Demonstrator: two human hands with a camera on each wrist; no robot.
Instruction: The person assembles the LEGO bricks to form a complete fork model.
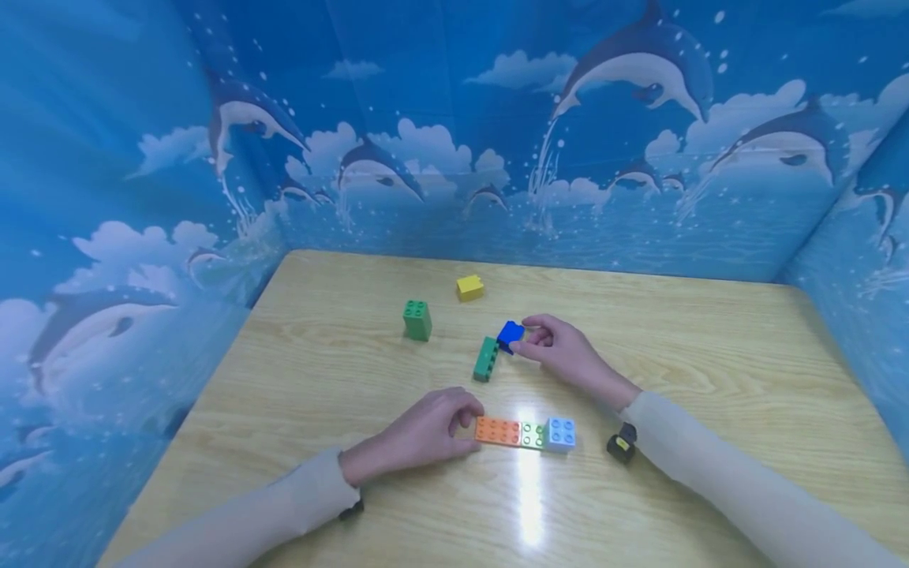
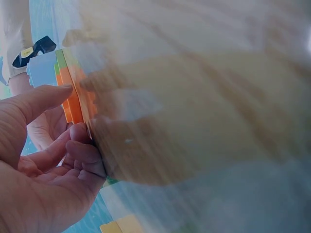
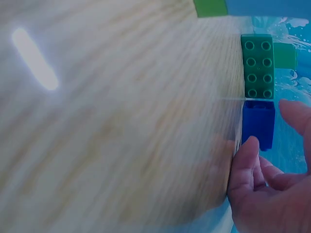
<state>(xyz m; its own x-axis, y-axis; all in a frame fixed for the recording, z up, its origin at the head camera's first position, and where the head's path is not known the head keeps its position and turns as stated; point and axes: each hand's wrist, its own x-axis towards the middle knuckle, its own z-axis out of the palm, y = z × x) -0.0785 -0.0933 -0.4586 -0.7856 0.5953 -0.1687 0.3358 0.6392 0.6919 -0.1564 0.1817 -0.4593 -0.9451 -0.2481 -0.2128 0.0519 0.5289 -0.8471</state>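
My left hand (image 1: pixel 433 426) rests by the left end of a flat orange brick (image 1: pixel 497 430), thumb and forefinger apart around that end. In line with the orange brick lie a light green brick (image 1: pixel 533 435) and a taller light blue brick (image 1: pixel 561 434). My right hand (image 1: pixel 564 351) is at a dark blue brick (image 1: pixel 510 336). In the right wrist view its thumb is near the lower end of the blue brick (image 3: pixel 258 124), and a gap shows beside the forefinger. A long dark green brick (image 1: pixel 486 360) lies on its side just left of the blue one.
Farther back on the wooden table (image 1: pixel 341 315) stand a tall green brick (image 1: pixel 417 320) and a yellow brick (image 1: pixel 469 288). A curtain printed with dolphins (image 1: pixel 440 158) borders the table's back and sides. A black wrist device (image 1: pixel 622 443) shows under the right sleeve.
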